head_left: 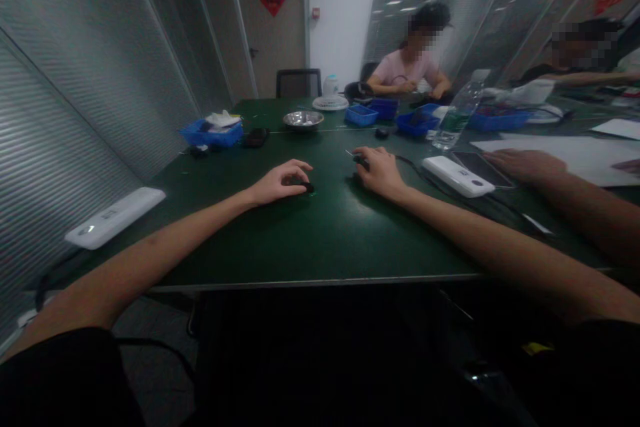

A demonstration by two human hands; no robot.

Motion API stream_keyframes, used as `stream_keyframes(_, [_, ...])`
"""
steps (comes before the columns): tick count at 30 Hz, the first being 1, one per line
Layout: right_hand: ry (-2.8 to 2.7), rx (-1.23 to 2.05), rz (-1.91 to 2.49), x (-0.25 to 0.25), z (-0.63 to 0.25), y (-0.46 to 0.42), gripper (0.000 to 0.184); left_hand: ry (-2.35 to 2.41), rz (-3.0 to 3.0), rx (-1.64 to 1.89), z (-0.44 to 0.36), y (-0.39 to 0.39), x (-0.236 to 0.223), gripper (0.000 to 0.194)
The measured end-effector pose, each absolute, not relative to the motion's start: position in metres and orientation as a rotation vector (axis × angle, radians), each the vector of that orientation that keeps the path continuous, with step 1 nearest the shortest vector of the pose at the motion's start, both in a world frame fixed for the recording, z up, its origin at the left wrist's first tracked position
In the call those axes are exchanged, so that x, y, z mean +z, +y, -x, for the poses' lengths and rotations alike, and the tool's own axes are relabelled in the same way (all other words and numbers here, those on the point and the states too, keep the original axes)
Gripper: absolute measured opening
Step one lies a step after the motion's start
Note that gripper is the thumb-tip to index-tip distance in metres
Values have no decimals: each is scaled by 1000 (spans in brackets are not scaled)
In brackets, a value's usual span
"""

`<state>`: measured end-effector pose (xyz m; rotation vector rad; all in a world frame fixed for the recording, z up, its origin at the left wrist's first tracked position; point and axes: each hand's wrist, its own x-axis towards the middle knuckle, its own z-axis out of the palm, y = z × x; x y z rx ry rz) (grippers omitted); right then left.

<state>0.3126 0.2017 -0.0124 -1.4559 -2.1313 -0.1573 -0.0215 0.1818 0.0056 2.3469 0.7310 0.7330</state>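
My left hand [280, 181] rests on the green table [320, 240], its thumb and fingers curled around a small black piece [309, 187]. Tiny pale bits lie on the tabletop just beside that piece. To the right, my right hand [381, 170] grips a slim tool with a dark handle [361, 162]. A thin metal tip sticks out of it toward the left; its exact kind is too small to make out. The two hands are apart, with bare green surface between them.
A steel bowl [303, 121], blue trays [361, 115] and a blue bin [213, 133] stand farther back. White devices [457, 177] lie on both sides, with a water bottle [460, 110] at right. A neighbour's hand [525, 163] rests on paper; another person [413, 63] sits opposite.
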Motion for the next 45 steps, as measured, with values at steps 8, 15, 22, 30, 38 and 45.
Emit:
stream_keyframes(8, [-2188,-79,1449,-23,-316,209,46,1174,-2422,1005,97,248,-5,26])
stream_keyframes(15, [-2215,-45,1427,-24,-318,209,46,2091,-2165,1149,186,285,-14,25])
stream_keyframes(22, [-2214,-49,1419,-27,-318,213,47,2386,-1882,714,224,296,-17,31])
stream_keyframes(30, [-2223,-74,1422,-28,-318,214,47,2466,-2013,738,208,287,-16,43])
stream_keyframes(38, [-2219,-62,1426,-27,-317,211,47,1886,-2585,846,121,248,-11,31])
stream_keyframes(45, [-2226,-53,1423,-27,-318,212,47,1186,-2670,733,33,195,-7,25])
